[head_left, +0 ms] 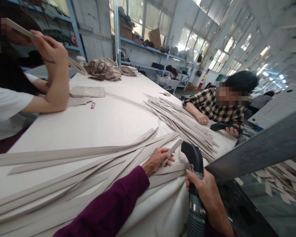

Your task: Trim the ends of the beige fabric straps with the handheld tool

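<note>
My left hand (159, 160), in a purple sleeve, is closed on a flat beige strip (173, 148), its end angled up toward a black curved nozzle (193, 155). My right hand (204, 184) wraps round the nozzle's lower part, just above a metal clamp (196, 208) and a grey ribbed hose (196, 223). A small clear round piece (191, 167) shows by my right thumb; I cannot make out what it is. Many long beige strips (64, 177) lie across the table beneath and left of my hands.
A white-covered table (113, 112) carries another bundle of strips (180, 118), a heap of beige pieces (103, 67) and a yellow cutter (166, 94). One person (209, 103) across holds a similar nozzle; another leans in at left. A grey metal beam (261, 144) slants close on my right.
</note>
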`<state>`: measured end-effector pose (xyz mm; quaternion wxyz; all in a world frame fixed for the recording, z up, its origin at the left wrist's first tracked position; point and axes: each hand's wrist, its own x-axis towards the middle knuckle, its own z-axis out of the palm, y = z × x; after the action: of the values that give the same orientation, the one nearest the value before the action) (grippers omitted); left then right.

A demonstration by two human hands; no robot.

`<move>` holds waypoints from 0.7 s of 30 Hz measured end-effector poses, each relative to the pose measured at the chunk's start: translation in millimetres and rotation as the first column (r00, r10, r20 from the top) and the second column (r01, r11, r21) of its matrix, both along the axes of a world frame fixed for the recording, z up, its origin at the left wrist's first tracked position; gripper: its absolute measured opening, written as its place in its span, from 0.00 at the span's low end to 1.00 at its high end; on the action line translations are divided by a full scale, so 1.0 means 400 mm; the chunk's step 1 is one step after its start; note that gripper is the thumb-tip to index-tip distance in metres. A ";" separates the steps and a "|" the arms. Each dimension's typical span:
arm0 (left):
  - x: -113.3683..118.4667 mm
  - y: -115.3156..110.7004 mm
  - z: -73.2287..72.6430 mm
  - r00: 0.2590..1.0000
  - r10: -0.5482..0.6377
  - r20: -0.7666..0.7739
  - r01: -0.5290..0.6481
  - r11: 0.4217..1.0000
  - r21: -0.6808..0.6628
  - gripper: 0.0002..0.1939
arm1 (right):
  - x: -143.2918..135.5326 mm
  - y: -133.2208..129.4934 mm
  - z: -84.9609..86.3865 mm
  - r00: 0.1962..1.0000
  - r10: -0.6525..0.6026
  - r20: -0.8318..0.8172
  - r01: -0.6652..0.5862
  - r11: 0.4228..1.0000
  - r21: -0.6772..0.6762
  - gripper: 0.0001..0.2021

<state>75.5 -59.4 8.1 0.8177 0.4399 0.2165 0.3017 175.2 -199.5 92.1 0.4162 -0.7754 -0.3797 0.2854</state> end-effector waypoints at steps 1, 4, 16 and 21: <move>-0.001 0.001 0.001 1.000 -0.023 0.012 0.023 1.000 -0.005 0.11 | -0.003 -0.010 0.001 1.000 -0.003 0.000 0.003 1.000 -0.004 0.11; -0.004 0.003 0.007 0.997 -0.058 0.041 0.059 0.998 -0.020 0.10 | -0.009 -0.036 0.003 1.000 0.008 0.020 -0.008 1.000 -0.021 0.11; 0.000 0.005 -0.001 0.990 0.139 -0.006 -0.139 0.990 -0.012 0.13 | -0.049 -0.086 -0.007 1.000 -0.003 0.024 0.005 0.996 -0.092 0.14; 0.006 0.009 -0.018 0.978 0.206 -0.026 -0.205 0.978 0.034 0.08 | -0.084 -0.088 0.004 0.999 -0.030 -0.045 0.027 0.997 -0.072 0.12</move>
<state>78.1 -55.8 0.7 0.7721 0.4321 0.2682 0.3811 141.5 -234.6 93.6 0.4008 -0.7883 -0.3486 0.3105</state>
